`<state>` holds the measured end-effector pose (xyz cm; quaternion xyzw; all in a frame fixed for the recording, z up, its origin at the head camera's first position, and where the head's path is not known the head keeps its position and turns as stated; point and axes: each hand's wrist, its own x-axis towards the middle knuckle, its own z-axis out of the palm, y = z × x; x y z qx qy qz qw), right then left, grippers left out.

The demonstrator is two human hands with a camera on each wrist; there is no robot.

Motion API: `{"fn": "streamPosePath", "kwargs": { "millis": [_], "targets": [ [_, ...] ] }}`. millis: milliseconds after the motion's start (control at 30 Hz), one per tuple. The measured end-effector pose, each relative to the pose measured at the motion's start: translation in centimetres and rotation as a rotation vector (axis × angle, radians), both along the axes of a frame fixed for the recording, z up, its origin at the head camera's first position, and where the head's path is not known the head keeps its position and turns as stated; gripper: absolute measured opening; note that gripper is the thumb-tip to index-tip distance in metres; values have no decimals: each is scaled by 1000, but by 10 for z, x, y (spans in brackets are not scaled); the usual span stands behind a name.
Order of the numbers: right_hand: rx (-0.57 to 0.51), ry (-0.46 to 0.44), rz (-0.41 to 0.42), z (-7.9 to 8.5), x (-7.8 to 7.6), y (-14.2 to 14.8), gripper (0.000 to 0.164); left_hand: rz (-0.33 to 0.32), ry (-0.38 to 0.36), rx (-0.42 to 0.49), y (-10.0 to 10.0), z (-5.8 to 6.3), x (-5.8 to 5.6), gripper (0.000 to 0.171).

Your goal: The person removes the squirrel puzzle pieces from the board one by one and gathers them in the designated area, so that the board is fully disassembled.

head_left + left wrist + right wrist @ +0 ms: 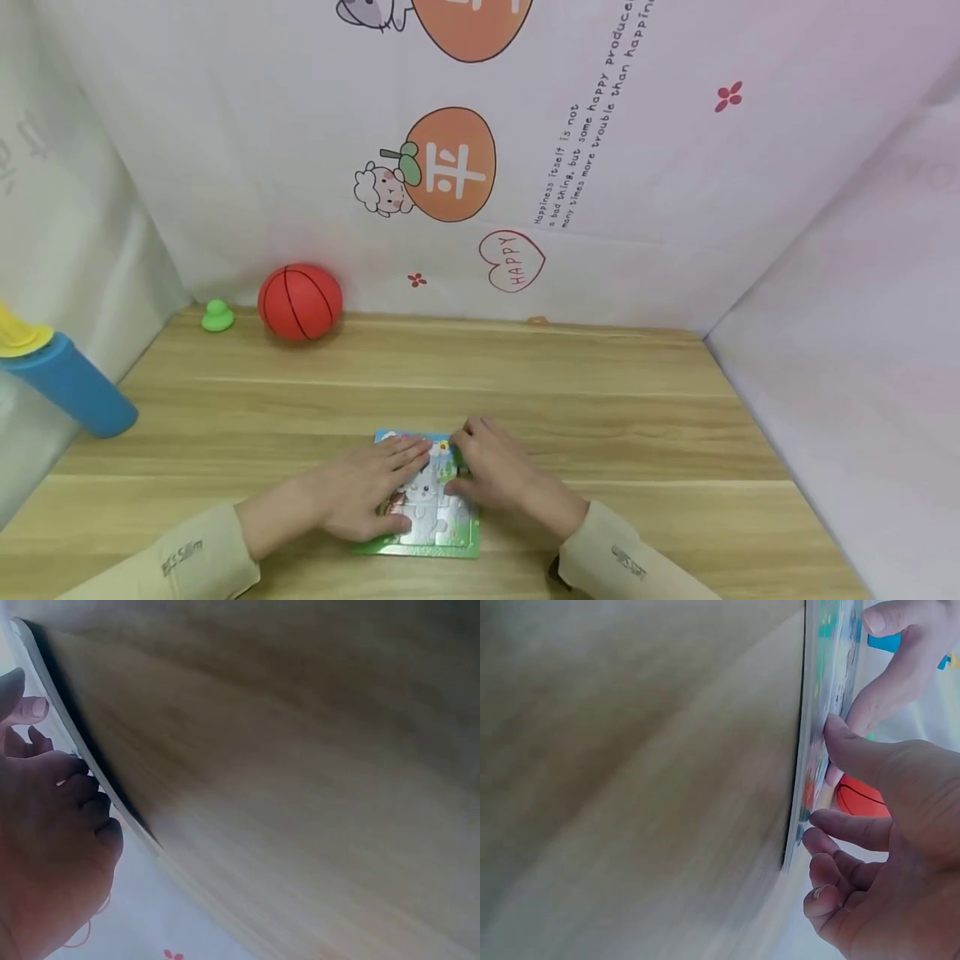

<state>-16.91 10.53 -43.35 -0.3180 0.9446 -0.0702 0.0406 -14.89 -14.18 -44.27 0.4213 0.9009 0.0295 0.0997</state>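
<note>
A jigsaw puzzle [433, 527] with a white cartoon animal, blue top and green border lies flat on the table, near the front. My left hand [367, 487] rests across its left side, fingers extended over the picture and thumb low on it. From the right, my right hand [498, 471] touches the puzzle's upper right part. In the right wrist view, the right thumb and forefinger of that hand [900, 832] touch the puzzle [821, 697] apart from each other, the other fingers loosely bent. The left wrist view shows the left hand [56, 840] beside the puzzle's edge.
A red ball [300, 302] with black lines and a small green toy [217, 316] stand at the table's back left. A blue cylinder with a yellow top [82, 392] is at the left edge. Printed cloth walls [622, 267] surround the wooden table [600, 392].
</note>
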Motion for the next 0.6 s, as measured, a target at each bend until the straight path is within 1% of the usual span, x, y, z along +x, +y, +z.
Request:
{"fn": "streamPosePath", "kwargs": {
  "millis": [267,600],
  "targets": [
    [-11,-62,-76,2,-7,-7,62,4,-13,-15,1,1,-1,86],
    [5,-107,-96,2,-14,-11,61,12,-31,-27,3,0,-1,85]
  ]
}}
